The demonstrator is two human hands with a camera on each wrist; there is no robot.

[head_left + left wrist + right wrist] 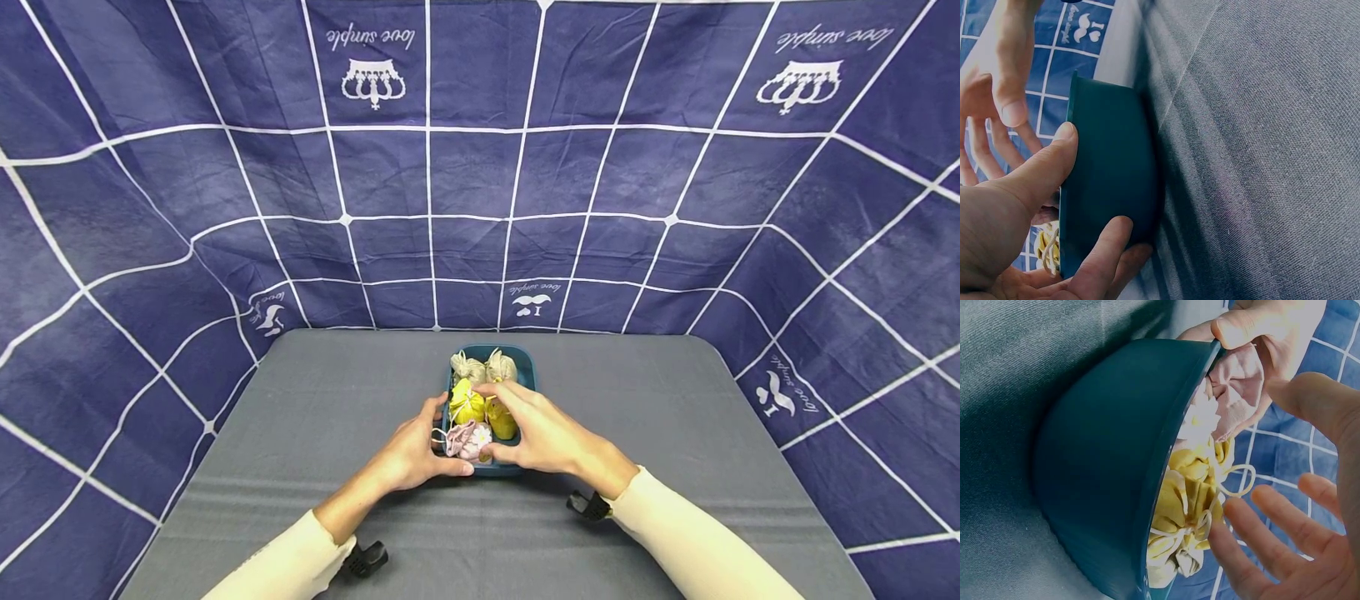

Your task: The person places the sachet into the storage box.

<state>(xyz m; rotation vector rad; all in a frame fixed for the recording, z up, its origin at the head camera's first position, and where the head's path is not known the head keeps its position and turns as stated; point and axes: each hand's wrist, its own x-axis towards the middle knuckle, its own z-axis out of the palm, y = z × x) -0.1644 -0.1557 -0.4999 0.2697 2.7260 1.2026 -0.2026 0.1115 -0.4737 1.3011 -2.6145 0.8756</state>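
A teal plastic bin [1110, 156] stands on the grey table, filled with small drawstring pouches. My left hand [408, 454] grips its near left corner, thumb at the rim and fingers along the outer wall. Above the bin's right side hovers my right hand [543, 429], its fingers spread beside the pouches; nothing is held in it. Closest to me lies a pink pouch [1238, 387] with a white flower. Behind it sit a yellow pouch [467, 407] and another yellow pouch [501, 423], partly covered by the right hand. Two beige pouches [501, 367] fill the far end.
Grey cloth covers the table [337, 375] on both sides of the bin. A blue curtain [480, 167] with white grid lines encloses the back and sides. Black straps [588, 505] show at both wrists.
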